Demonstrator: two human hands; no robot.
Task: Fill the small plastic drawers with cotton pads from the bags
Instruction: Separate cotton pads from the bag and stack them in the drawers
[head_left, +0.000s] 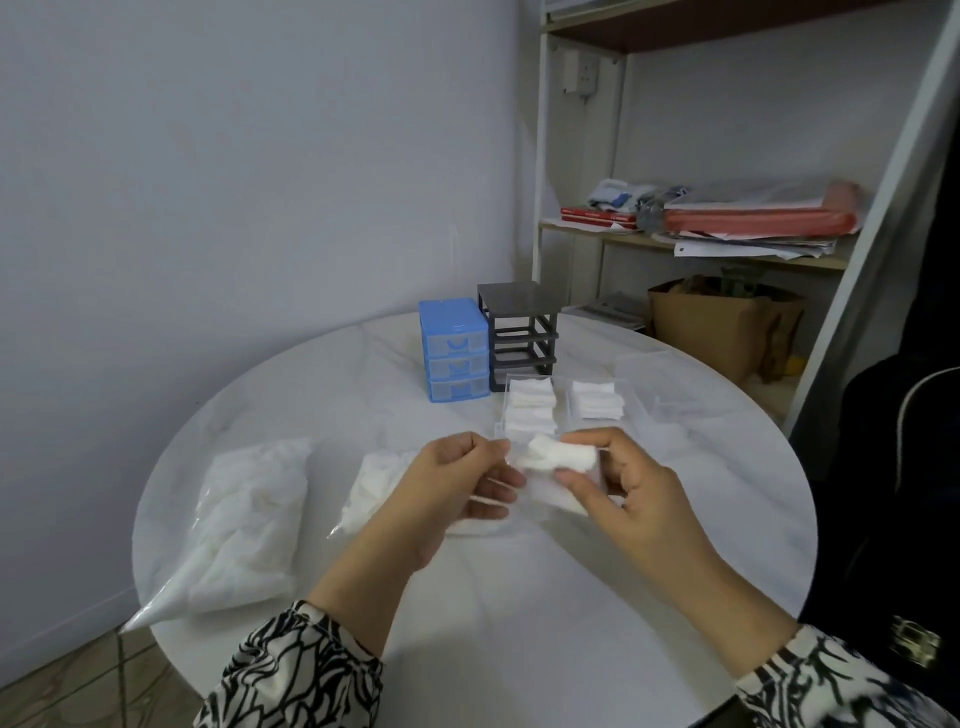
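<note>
Cotton pads (558, 456), a small stack, sit pinched in the right hand (631, 491) above a clear drawer (527, 410) on the counter (519, 571). The left hand (457, 480) pinches the drawer's near edge. Two bags (249, 519) lie left.

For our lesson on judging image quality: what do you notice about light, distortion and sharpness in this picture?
Head view: dim, even, bluish light with only soft shadows; wide-angle bending curves the shelf uprights and the table rim; the sleeves at the bottom edge are smeared; the pads between the hands and the clear drawers blur into the white tabletop, with faint edges.
</note>
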